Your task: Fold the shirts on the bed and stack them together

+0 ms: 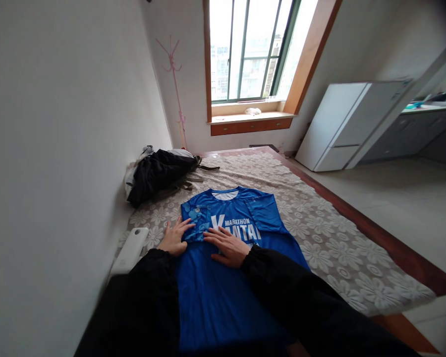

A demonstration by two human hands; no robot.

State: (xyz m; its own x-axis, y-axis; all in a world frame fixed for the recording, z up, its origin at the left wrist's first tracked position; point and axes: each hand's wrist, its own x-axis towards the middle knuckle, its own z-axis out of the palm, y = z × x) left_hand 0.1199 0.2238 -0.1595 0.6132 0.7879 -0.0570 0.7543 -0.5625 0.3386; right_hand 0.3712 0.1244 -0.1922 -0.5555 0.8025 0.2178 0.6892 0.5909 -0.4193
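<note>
Hands (175, 237) (226, 245) flat on blue shirt (223, 277); black clothes pile (159, 173) beyond, near wall.

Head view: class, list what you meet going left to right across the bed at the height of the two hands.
White box → left hand → right hand → wooden bed edge → grey floor.

Bare floral mat (319, 223) right of the shirt (223, 277); black clothes heap (159, 176) and wall (59, 148) crowd left.

The person's black-sleeved arms reach forward; the left grip (174, 238) and right grip (228, 246) lie flat, palms down, fingers spread.
</note>
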